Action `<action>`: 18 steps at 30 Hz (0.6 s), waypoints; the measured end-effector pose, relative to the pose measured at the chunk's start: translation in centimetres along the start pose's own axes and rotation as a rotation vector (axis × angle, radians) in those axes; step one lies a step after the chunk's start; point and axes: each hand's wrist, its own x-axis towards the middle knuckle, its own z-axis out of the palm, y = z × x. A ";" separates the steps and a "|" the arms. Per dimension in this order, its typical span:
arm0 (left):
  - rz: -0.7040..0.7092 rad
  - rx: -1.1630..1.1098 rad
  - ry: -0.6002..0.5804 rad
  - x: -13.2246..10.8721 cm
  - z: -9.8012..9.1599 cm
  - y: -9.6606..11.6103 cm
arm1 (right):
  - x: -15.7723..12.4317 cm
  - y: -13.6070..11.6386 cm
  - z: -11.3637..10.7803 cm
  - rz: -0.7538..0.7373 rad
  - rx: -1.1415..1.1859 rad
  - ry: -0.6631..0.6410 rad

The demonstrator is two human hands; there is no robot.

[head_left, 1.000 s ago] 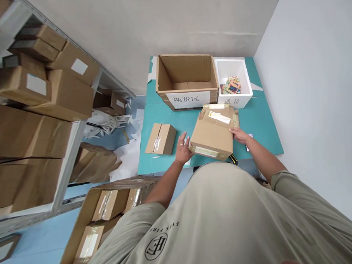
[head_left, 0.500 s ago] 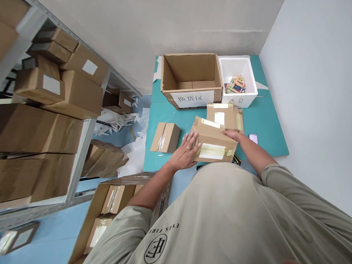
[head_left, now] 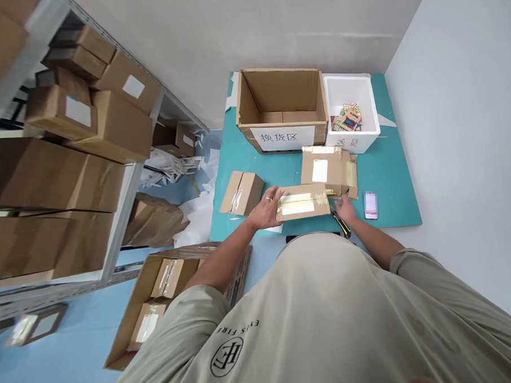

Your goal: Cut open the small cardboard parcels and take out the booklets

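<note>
The left hand [head_left: 265,209] lies open, its fingers [head_left: 273,195] unclenched against the end of a flat taped cardboard parcel [head_left: 300,203], which sits on the teal surface [head_left: 392,208] at twelve o'clock from the person. The right hand [head_left: 346,210] is released, a yellow-and-black utility knife [head_left: 341,224] just beside it at eight o'clock. A second taped carton [head_left: 324,168] touches the parcel at its one o'clock.

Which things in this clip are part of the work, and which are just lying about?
Part of the work: left hand, taped cardboard parcel, right hand, yellow-handled utility knife.
Lying about: small carton, phone, white foam box, shelved cartons.
</note>
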 end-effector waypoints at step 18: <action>0.087 -0.007 0.124 2.4 1.7 1.9 | -3.3 4.3 1.7 0.019 -0.113 -0.190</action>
